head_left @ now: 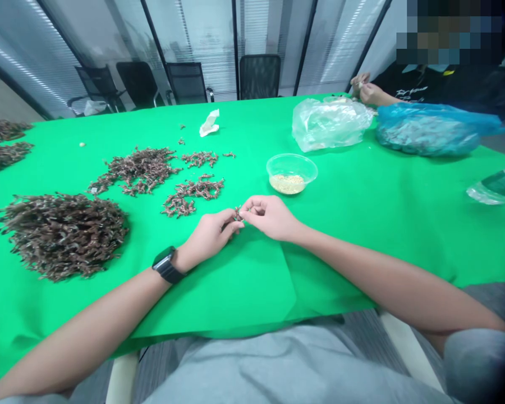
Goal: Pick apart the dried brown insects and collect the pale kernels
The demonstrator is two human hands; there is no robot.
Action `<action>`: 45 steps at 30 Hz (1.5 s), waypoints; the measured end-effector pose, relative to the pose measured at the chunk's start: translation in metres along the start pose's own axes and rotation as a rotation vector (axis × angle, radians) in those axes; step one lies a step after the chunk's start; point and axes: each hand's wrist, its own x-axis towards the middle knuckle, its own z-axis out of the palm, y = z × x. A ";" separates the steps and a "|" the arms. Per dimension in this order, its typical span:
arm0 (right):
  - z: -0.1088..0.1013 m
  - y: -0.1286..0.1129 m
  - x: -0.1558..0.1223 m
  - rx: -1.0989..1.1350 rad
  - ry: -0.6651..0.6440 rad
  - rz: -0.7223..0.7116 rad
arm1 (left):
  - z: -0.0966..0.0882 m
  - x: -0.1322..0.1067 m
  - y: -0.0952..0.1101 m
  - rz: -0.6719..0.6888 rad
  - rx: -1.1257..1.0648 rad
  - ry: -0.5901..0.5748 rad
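Note:
My left hand (210, 235), with a black watch (167, 265) on its wrist, pinches a small brown knobbly piece (238, 213) between thumb and fingers. From the other side, the fingertips of my right hand (274, 217) close on the same piece, hiding most of it. Just left of my hands lies a loose group of similar brown pieces (193, 193), with a larger spread (141, 168) behind it. A clear round bowl (312, 168) holding pale yellow grains (287, 184) stands beyond my right hand.
A big heap of brown pieces (67, 235) covers the left of the green cloth (252, 280). Crumpled white paper (210, 123) lies at the back. Toward the right are a clear plastic bag (330, 123), a full blue bag (429, 130), a bottle (499, 184) and another person's hands (370, 91).

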 end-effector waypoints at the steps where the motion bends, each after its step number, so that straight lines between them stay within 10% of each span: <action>1: -0.001 -0.001 0.001 0.081 -0.033 0.078 | 0.000 0.000 -0.001 0.013 0.034 -0.001; 6: -0.006 -0.002 0.004 0.235 -0.097 0.195 | -0.001 0.000 -0.002 0.020 0.013 -0.030; 19: -0.011 0.008 -0.001 -0.433 -0.023 -0.426 | 0.000 -0.002 0.000 0.005 -0.251 -0.070; 39: -0.006 -0.008 0.004 0.553 -0.191 0.438 | -0.003 -0.001 -0.004 0.197 0.233 0.032; 45: -0.006 -0.004 0.003 0.361 -0.114 0.290 | -0.003 -0.002 0.000 0.112 0.059 0.019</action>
